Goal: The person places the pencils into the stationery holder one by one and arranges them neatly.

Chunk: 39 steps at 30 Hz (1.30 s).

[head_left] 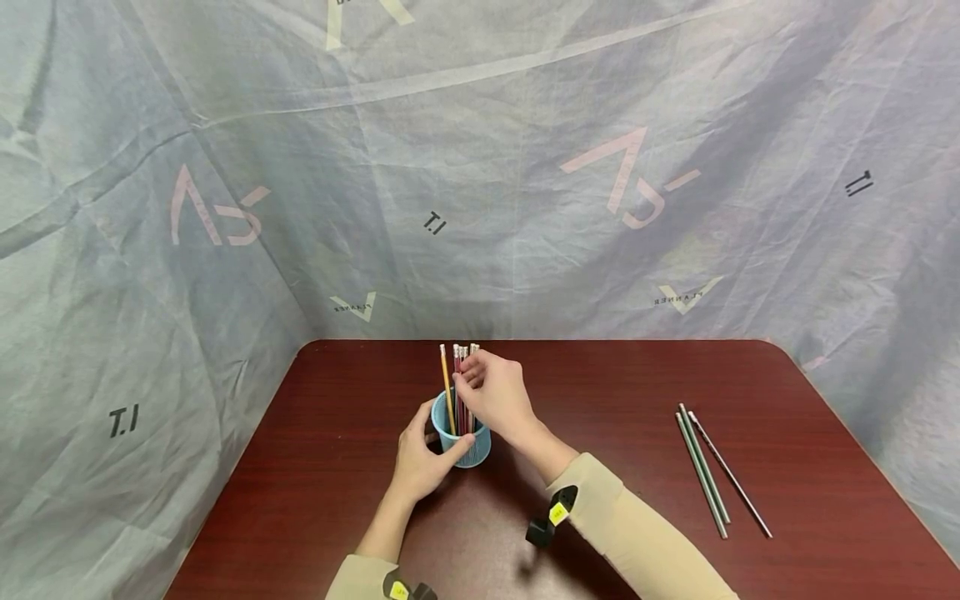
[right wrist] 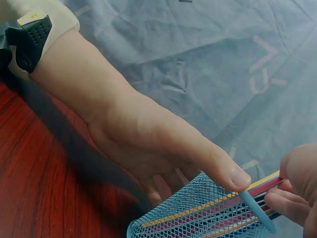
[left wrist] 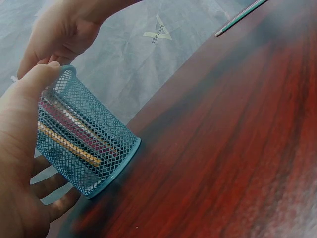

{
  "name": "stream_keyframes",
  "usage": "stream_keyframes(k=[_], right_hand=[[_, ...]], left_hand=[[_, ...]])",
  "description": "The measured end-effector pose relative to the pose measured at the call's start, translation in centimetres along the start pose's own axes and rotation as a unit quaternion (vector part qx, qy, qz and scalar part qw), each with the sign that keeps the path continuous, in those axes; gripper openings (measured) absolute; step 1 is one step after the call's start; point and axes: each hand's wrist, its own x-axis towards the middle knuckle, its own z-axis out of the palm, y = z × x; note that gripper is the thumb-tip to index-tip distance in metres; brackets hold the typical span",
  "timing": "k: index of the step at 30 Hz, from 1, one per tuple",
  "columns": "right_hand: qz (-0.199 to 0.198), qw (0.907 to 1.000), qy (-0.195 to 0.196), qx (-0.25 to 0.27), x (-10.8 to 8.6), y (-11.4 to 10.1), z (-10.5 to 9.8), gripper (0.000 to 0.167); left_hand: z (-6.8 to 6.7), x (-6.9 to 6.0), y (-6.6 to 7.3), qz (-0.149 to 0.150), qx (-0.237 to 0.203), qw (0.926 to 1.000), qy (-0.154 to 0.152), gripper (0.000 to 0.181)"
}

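A light blue mesh pencil cup point(head_left: 472, 455) stands on the table, tilted in neither direction that I can make out. My left hand point(head_left: 422, 458) grips it from the left, thumb over the near rim. Several pencils stand inside, eraser ends up: a yellow pencil point(head_left: 447, 387) leans left, and dark red pencils point(left wrist: 67, 119) sit beside it. At their upper ends, my right hand point(head_left: 495, 392) has thumb and fingers curled in and seems to pinch a pencil; the fingers partly hide which one. In the right wrist view, the right hand point(right wrist: 299, 183) is cut by the frame edge.
Two grey-green pencils point(head_left: 703, 475) and a dark silvery pencil point(head_left: 731, 475) lie on the right of the dark red-brown table point(head_left: 600, 375). Grey printed cloth point(head_left: 480, 167) hangs behind and at the sides. Each sleeve carries a black wrist camera point(head_left: 542, 531).
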Motion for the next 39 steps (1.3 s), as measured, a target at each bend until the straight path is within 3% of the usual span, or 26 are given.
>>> stream_keyframes(k=[9, 20, 27, 39], right_hand=[[0.007, 0.9989, 0.010, -0.046, 0.1, -0.2, 0.3, 0.007], [-0.021, 0.9986, 0.033, -0.036, 0.4, -0.1, -0.8, 0.007], [-0.027, 0.9979, 0.040, -0.042, 0.8, -0.5, -3.4, 0.006], [0.018, 0.9964, 0.058, -0.060, 1.5, 0.8, -9.9, 0.007]], left_hand=[[0.1, -0.1, 0.0, 0.007, -0.002, 1.0000, 0.000, 0.069], [0.3, 0.0, 0.0, 0.014, 0.000, 0.9999, 0.006, 0.068], [0.2, 0.0, -0.1, 0.001, 0.002, 1.0000, 0.003, 0.069], [0.1, 0.0, 0.3, 0.000, -0.008, 1.0000, -0.001, 0.072]])
